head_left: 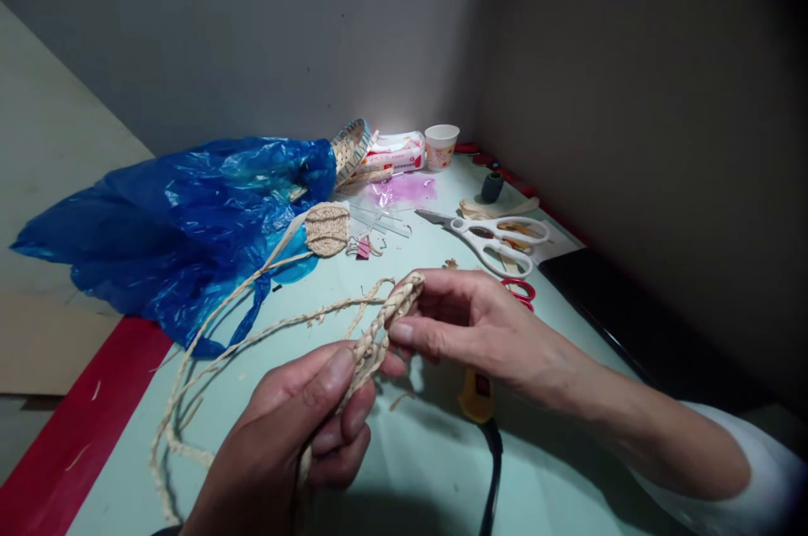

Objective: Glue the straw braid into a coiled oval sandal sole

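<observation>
A pale straw braid [381, 321] is held up between both hands over the table. My left hand [309, 414] pinches its lower part between thumb and fingers. At the upper end, my right hand [467, 321] grips it, with the thumb on the near side and the fingers partly hidden behind. From the braid, thin twisted straw cords [284, 319] trail left in a loose loop across the table. A small woven straw piece [327, 230] lies beyond the hands, and long strands run from it beside the loop.
A blue plastic bag [189, 199] fills the left back. White-handled scissors [486, 235], red-handled scissors [520, 292] and a pink binder clip [363, 248] lie beyond my hands. A paper cup [441, 146] stands by the wall. A yellow tool [476, 397] lies under my right forearm, beside a black phone-like slab [606, 309].
</observation>
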`<state>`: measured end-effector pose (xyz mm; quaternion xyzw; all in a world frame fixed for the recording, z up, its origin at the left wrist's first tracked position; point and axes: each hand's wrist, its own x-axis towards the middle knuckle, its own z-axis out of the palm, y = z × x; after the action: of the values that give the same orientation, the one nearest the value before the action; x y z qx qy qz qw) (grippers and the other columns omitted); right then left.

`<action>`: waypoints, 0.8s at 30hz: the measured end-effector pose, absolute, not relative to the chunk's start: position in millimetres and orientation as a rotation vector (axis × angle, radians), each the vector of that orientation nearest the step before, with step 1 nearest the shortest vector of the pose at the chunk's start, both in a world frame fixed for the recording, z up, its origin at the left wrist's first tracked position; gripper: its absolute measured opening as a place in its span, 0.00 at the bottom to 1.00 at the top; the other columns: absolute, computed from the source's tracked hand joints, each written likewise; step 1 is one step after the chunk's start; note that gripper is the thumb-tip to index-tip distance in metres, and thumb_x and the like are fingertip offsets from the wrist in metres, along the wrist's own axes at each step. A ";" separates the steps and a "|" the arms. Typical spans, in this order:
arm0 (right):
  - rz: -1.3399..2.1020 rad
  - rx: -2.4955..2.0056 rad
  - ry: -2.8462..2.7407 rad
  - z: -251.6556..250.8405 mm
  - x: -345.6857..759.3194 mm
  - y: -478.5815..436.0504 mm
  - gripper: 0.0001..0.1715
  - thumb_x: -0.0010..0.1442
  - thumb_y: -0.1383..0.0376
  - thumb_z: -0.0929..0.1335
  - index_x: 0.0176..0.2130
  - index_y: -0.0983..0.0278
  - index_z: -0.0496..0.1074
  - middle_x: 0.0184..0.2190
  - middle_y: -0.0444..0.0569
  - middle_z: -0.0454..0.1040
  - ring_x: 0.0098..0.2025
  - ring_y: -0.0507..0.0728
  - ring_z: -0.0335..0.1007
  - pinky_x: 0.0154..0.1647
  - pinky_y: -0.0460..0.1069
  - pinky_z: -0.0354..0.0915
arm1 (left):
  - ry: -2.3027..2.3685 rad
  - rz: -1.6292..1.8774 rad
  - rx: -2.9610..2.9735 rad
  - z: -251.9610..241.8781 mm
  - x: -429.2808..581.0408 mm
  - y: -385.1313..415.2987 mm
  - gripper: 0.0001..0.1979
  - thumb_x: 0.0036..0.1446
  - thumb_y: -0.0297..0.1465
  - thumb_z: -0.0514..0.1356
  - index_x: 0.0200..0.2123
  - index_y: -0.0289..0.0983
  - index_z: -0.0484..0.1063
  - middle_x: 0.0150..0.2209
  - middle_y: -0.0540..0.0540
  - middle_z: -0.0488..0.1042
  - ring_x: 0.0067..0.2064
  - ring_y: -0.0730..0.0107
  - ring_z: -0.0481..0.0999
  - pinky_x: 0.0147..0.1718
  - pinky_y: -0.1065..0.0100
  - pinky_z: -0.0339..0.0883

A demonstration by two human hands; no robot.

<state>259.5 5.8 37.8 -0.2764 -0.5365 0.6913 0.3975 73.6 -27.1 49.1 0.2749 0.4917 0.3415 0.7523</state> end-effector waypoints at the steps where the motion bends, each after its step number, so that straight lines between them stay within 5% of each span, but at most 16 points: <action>1: 1.753 -0.702 -1.355 37.6 259.4 5.7 0.08 0.62 0.63 0.71 0.34 0.66 0.73 0.28 0.43 0.74 0.33 0.50 0.70 0.38 0.45 0.66 | 1.063 0.746 0.590 49.2 73.8 -27.1 0.19 0.44 0.42 0.72 0.27 0.33 0.75 0.18 0.56 0.59 0.19 0.85 0.47 0.18 0.76 0.36; 10: 1.751 -0.807 -1.362 38.1 258.5 5.8 0.04 0.63 0.70 0.69 0.34 0.67 0.71 0.28 0.43 0.75 0.32 0.49 0.69 0.34 0.43 0.64 | 1.103 0.736 0.531 47.8 74.5 -28.8 0.14 0.53 0.40 0.67 0.32 0.33 0.77 0.18 0.56 0.58 0.20 0.83 0.44 0.19 0.78 0.44; 18: 1.647 -0.812 -1.436 37.0 257.9 6.1 0.07 0.63 0.68 0.69 0.32 0.67 0.69 0.27 0.43 0.72 0.30 0.50 0.64 0.31 0.46 0.60 | 1.232 0.809 0.499 51.2 80.0 -32.3 0.12 0.45 0.38 0.71 0.32 0.38 0.79 0.18 0.57 0.56 0.18 0.81 0.51 0.15 0.79 0.52; 24: 1.657 -0.850 -1.417 33.9 256.5 6.1 0.09 0.62 0.64 0.69 0.32 0.66 0.70 0.26 0.44 0.72 0.29 0.52 0.65 0.31 0.49 0.59 | 1.160 0.748 0.467 49.0 76.3 -29.5 0.10 0.47 0.37 0.71 0.26 0.38 0.78 0.18 0.56 0.57 0.19 0.81 0.52 0.17 0.79 0.54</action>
<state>256.5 6.1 33.9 -0.3343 -0.5574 0.6521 0.3902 76.3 -29.5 49.0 0.2135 0.5299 0.3420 0.7461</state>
